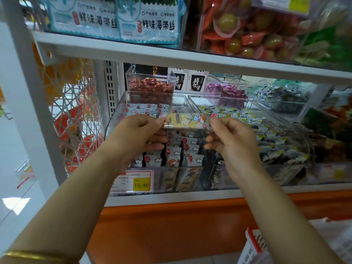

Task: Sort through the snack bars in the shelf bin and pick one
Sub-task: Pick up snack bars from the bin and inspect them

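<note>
I hold one snack bar, a yellow wrapper with a cartoon figure, level in front of the shelf. My left hand pinches its left end and my right hand pinches its right end. Behind and below it stands the clear shelf bin, filled with several white wrapped bars printed with clouds and red dots. A few darker bars stand in the bin's front pocket.
A second clear bin of dark and yellow packets sits to the right. Smaller boxes of red sweets and purple sweets stand behind. A price tag reads 15.80. A red and white basket is at lower right.
</note>
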`<state>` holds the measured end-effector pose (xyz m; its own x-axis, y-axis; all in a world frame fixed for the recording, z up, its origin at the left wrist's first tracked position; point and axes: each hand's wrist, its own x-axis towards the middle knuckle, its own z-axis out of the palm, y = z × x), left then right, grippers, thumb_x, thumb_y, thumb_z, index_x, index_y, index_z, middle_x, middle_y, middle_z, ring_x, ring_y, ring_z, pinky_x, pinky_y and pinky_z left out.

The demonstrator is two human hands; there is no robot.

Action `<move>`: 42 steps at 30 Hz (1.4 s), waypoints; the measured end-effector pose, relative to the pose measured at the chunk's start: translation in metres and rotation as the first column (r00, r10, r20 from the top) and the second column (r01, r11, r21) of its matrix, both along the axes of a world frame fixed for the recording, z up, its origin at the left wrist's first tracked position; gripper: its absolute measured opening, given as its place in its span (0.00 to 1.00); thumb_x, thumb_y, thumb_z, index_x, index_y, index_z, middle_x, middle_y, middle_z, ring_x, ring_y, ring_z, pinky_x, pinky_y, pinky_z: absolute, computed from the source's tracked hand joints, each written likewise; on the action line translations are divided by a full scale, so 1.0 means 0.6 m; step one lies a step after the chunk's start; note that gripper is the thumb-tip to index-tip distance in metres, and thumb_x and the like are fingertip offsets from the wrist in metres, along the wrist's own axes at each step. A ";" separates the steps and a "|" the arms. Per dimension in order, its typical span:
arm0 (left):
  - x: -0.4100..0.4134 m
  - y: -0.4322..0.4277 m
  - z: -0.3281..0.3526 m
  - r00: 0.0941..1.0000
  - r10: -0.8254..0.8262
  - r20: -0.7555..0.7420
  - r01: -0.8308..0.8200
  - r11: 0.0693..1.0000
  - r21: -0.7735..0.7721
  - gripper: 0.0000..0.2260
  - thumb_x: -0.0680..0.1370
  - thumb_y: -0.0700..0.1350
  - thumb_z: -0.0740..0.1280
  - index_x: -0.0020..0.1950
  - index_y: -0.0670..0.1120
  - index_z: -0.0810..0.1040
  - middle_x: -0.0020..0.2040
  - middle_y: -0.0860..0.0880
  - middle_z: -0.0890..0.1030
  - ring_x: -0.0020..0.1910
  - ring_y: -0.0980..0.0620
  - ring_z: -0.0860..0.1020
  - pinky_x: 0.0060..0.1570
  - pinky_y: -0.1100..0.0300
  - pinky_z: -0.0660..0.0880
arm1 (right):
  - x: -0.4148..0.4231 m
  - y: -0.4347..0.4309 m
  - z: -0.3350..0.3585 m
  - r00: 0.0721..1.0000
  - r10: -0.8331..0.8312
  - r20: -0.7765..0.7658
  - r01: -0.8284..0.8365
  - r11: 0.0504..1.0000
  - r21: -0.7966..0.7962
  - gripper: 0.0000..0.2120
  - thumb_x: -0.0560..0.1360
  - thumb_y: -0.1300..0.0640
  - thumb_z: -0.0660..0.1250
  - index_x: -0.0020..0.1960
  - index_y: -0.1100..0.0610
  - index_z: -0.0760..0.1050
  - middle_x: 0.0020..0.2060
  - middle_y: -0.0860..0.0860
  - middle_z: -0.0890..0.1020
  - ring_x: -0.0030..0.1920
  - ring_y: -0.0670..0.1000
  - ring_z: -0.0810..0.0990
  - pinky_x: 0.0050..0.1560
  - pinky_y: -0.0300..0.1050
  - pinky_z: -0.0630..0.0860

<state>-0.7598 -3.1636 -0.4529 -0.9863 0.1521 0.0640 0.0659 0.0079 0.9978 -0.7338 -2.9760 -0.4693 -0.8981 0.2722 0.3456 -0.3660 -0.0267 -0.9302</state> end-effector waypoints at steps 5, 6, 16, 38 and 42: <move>-0.002 -0.006 0.004 0.989 -0.020 0.149 -0.024 0.957 0.288 0.06 0.77 0.42 0.64 0.41 0.43 0.75 0.39 0.45 0.79 0.34 0.52 0.79 0.36 0.62 0.80 | 0.000 0.004 -0.002 0.991 0.129 0.026 -0.123 0.979 -0.160 0.04 0.75 0.64 0.64 0.43 0.63 0.77 0.33 0.52 0.81 0.30 0.46 0.79 0.32 0.38 0.78; -0.003 -0.007 0.003 0.986 -0.016 0.169 -0.041 0.944 0.329 0.05 0.78 0.41 0.64 0.42 0.43 0.75 0.38 0.45 0.79 0.33 0.52 0.79 0.34 0.63 0.80 | -0.001 0.005 -0.002 0.989 0.148 0.025 -0.141 0.972 -0.186 0.04 0.75 0.64 0.64 0.43 0.63 0.77 0.31 0.50 0.81 0.31 0.46 0.80 0.32 0.37 0.78; 0.004 -0.006 0.002 0.977 -0.102 0.185 0.019 0.914 0.404 0.06 0.75 0.38 0.65 0.38 0.42 0.77 0.28 0.49 0.79 0.28 0.57 0.78 0.27 0.69 0.75 | 0.002 0.004 -0.006 0.999 0.037 0.025 -0.034 0.992 -0.122 0.07 0.78 0.64 0.61 0.50 0.58 0.78 0.37 0.50 0.81 0.33 0.48 0.82 0.33 0.41 0.80; 0.025 0.004 0.004 0.982 -0.118 -0.146 0.096 0.984 -0.149 0.12 0.71 0.40 0.71 0.51 0.52 0.79 0.49 0.49 0.80 0.43 0.55 0.83 0.50 0.63 0.79 | 0.003 -0.007 -0.006 0.979 -0.188 -0.078 0.202 0.942 0.269 0.12 0.73 0.56 0.69 0.31 0.52 0.76 0.31 0.53 0.79 0.37 0.51 0.80 0.39 0.45 0.79; 0.027 0.010 0.007 0.985 -0.150 -0.091 0.140 0.985 -0.101 0.08 0.72 0.39 0.70 0.50 0.46 0.78 0.52 0.44 0.79 0.43 0.51 0.83 0.43 0.64 0.80 | 0.004 -0.008 -0.005 0.961 -0.226 -0.161 0.269 0.901 0.340 0.13 0.74 0.57 0.68 0.32 0.54 0.73 0.28 0.46 0.74 0.30 0.41 0.73 0.33 0.35 0.71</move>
